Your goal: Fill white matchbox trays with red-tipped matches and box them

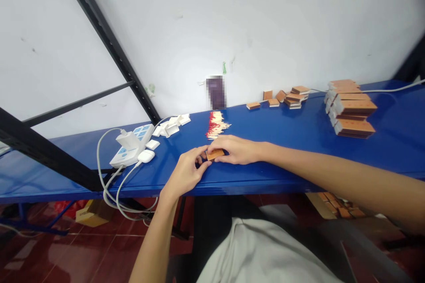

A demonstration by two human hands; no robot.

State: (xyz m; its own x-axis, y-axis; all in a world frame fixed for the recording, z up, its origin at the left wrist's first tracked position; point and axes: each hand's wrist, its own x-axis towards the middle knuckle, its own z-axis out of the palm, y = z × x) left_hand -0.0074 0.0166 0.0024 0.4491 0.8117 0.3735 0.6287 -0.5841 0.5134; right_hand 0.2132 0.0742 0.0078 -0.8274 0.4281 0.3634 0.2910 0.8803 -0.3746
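Observation:
A small brown matchbox point(215, 154) is held between both hands just above the front part of the blue shelf point(285, 141). My left hand point(186, 172) pinches its left end with curled fingers. My right hand point(235, 149) covers its right side with fingers closed over it. A pile of loose matches with red heads point(215, 124) lies just behind the hands.
White inner trays point(171, 126) lie at the left. A white power strip with plugs and cables point(131, 148) sits further left. Loose brown matchboxes point(288, 96) and a taller stack point(352, 108) stand at the right. Black frame bars point(109, 44) cross at the left.

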